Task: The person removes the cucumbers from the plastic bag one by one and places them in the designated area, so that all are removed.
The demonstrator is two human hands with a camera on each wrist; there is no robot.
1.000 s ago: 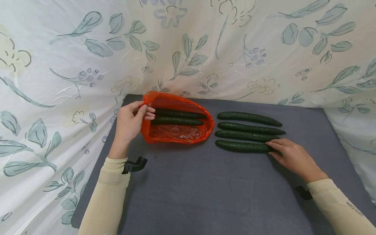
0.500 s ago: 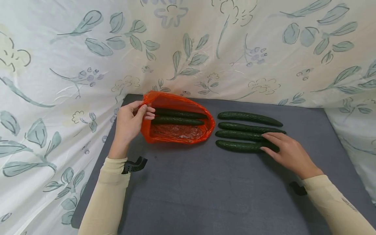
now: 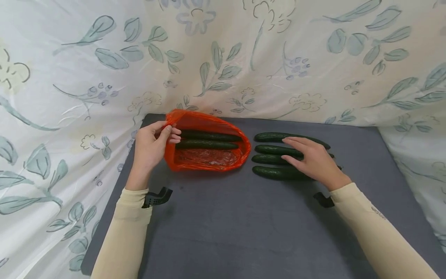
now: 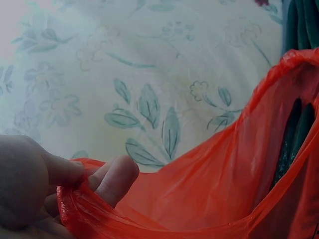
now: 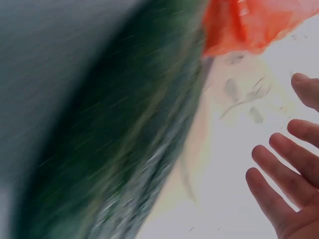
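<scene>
My left hand (image 3: 150, 146) pinches the left rim of a red plastic bag (image 3: 245, 155), which lies with its mouth spread toward me. Two dark green cucumbers (image 3: 209, 145) lie side by side inside it. In the left wrist view the thumb and fingers (image 4: 117, 180) grip the bag's edge. To the right, several loose cucumbers (image 3: 275, 172) lie in a row on the table. Over that row is my right hand (image 3: 315, 161), fingers spread and holding nothing. In the right wrist view a blurred cucumber (image 5: 124, 114) fills the left side, beside the extended fingers (image 5: 284, 162).
A dark grey table (image 3: 223, 224) carries everything. Behind it and along both sides hangs a pale floral sheet (image 3: 195, 58), close to the bag's back edge. Dark straps (image 3: 157, 197) show at both wrists.
My right hand has moved left and away from me, from the right end of the nearest cucumber to above the row. The left hand keeps its hold on the bag.
</scene>
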